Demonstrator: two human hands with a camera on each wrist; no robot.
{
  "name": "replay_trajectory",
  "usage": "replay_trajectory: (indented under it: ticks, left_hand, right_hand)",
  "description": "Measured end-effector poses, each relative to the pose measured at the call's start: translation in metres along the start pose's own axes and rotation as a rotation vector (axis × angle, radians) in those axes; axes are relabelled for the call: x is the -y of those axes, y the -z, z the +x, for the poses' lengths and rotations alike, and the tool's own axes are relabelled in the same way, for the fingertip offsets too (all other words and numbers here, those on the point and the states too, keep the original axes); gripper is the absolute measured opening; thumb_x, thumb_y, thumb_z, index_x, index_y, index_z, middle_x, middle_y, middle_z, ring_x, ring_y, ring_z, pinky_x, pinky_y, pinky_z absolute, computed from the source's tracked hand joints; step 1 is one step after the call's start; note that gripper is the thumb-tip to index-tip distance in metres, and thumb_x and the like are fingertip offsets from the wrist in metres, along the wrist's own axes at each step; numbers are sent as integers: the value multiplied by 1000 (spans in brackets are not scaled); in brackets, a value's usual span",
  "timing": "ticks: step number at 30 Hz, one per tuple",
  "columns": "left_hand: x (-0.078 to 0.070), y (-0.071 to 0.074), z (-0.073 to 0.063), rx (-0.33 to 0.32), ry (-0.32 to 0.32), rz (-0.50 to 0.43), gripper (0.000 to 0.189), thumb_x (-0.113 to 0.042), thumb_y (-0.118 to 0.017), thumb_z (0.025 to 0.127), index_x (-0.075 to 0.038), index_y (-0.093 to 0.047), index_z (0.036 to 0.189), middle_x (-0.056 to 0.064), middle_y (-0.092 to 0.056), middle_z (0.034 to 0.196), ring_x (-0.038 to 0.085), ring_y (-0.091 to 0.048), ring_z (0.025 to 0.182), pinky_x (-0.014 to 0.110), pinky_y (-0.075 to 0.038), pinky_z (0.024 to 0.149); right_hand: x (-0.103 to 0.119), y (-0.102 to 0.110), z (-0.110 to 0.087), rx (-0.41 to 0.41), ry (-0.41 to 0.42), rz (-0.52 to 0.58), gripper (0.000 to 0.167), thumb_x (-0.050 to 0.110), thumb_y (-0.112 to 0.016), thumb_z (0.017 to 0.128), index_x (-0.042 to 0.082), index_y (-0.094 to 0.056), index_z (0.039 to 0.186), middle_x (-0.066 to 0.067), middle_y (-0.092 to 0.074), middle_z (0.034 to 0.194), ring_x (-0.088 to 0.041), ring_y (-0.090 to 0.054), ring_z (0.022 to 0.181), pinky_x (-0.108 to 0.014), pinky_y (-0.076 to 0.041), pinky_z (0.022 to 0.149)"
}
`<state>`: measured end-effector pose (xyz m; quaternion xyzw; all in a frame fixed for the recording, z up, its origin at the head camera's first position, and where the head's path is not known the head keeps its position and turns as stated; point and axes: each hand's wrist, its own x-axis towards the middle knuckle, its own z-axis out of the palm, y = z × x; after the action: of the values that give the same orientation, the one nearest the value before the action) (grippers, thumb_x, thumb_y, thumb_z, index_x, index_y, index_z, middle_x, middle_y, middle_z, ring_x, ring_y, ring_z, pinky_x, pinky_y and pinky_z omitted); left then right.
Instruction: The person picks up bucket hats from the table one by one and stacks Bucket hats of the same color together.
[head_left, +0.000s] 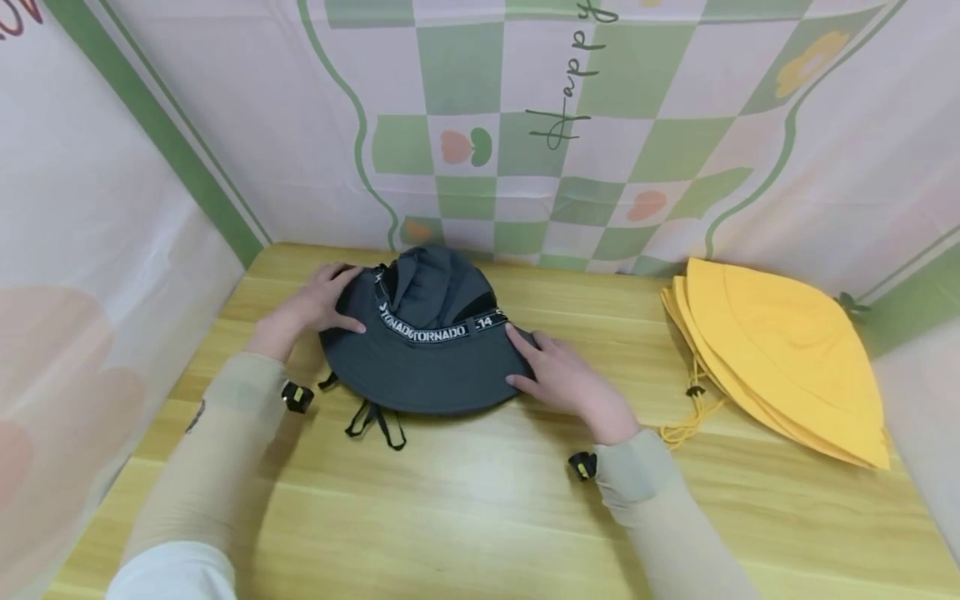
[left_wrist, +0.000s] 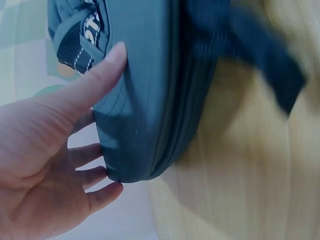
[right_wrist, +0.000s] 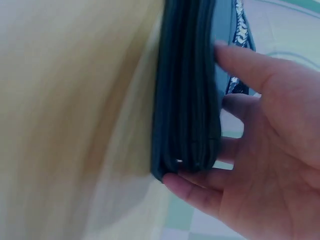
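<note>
A stack of dark grey bucket hats (head_left: 431,367), nested brim on brim, sits on the wooden table with lettered bands round the crowns. My left hand (head_left: 318,302) holds the stack's left side; in the left wrist view its thumb lies on the top brim (left_wrist: 140,100) and its fingers bend at the edge. On the right side, my right hand (head_left: 558,371) grips the brims between thumb and fingers. Several layered brim edges (right_wrist: 187,100) show in the right wrist view. Black straps (head_left: 378,423) hang out from under the front brim.
Yellow hats (head_left: 780,358), stacked and folded flat, lie at the table's right with a yellow cord (head_left: 693,417) trailing toward the middle. A green and white checked cloth (head_left: 525,150) closes off the back of the table (head_left: 450,517); more cloth hangs at both sides.
</note>
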<state>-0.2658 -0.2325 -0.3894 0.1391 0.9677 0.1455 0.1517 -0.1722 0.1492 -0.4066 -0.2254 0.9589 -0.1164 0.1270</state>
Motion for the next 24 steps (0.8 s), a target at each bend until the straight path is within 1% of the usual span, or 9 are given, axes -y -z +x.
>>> replay_trajectory:
  ticks: [3, 6, 12, 14, 16, 17, 19, 22, 24]
  left_hand:
    - [2, 2, -1, -2, 11, -7, 97, -27, -78, 88, -4, -17, 160, 31, -6, 163, 50, -5, 151, 62, -16, 122]
    - [4, 3, -2, 6, 14, 17, 88, -24, -71, 94, -3, -17, 159, 31, -5, 164, 51, -8, 151, 62, -18, 121]
    - [5, 1, -1, 22, 5, 86, 71, -22, -60, 101, -10, -22, 160, 29, -9, 164, 53, -20, 147, 63, -30, 116]
    - [4, 1, -1, 14, 6, 108, 68, -20, -59, 102, -11, -24, 159, 28, -12, 164, 53, -26, 145, 62, -33, 114]
    - [1, -1, -3, -10, 4, 140, 64, -18, -58, 102, -11, -27, 159, 29, -17, 163, 53, -32, 142, 61, -36, 112]
    - [-2, -2, -4, -28, 3, 156, 63, -17, -57, 102, -10, -28, 158, 29, -20, 162, 52, -35, 141, 61, -38, 111]
    - [-8, -4, -7, -94, -3, 187, 62, -13, -58, 101, -7, -30, 157, 29, -28, 159, 50, -41, 138, 59, -42, 108]
    - [-23, -8, -12, -246, -11, 201, 65, -9, -57, 99, -5, -29, 157, 26, -38, 155, 46, -48, 135, 58, -47, 102]
    - [-36, -11, -14, -360, -47, 181, 67, -9, -58, 97, -4, -28, 157, 25, -42, 153, 44, -49, 134, 57, -48, 102]
  right_hand:
    - [7, 1, 6, 58, -10, 5, 75, 39, -53, 103, 16, -13, 162, -35, -34, 153, -50, -44, 137, -57, -36, 115]
    - [14, 1, 10, 90, -11, 4, 72, 37, -50, 105, 17, -11, 162, -36, -29, 156, -51, -40, 139, -57, -35, 116]
    - [22, -5, 11, 90, -15, 11, 70, 36, -47, 106, 18, -9, 162, -34, -26, 157, -51, -37, 140, -57, -34, 116]
    - [23, -7, 10, 82, -19, 23, 71, 38, -47, 106, 19, -8, 162, -34, -26, 157, -51, -37, 141, -57, -34, 116]
    - [23, -8, 9, 69, -12, 32, 71, 38, -47, 106, 19, -8, 162, -34, -27, 157, -51, -38, 140, -57, -35, 116]
    - [23, -8, 9, 63, -8, 41, 71, 39, -47, 106, 19, -9, 162, -34, -27, 157, -52, -38, 140, -57, -35, 116]
    - [21, -9, 8, 49, 2, 64, 72, 40, -47, 106, 20, -9, 163, -34, -26, 158, -52, -37, 140, -58, -35, 116]
    - [16, -11, 4, 23, 12, 112, 73, 41, -49, 105, 20, -9, 163, -33, -25, 159, -51, -34, 143, -58, -33, 117]
    - [11, -11, 0, -15, 27, 132, 73, 40, -52, 104, 17, -13, 162, -32, -27, 159, -50, -34, 144, -59, -34, 116]
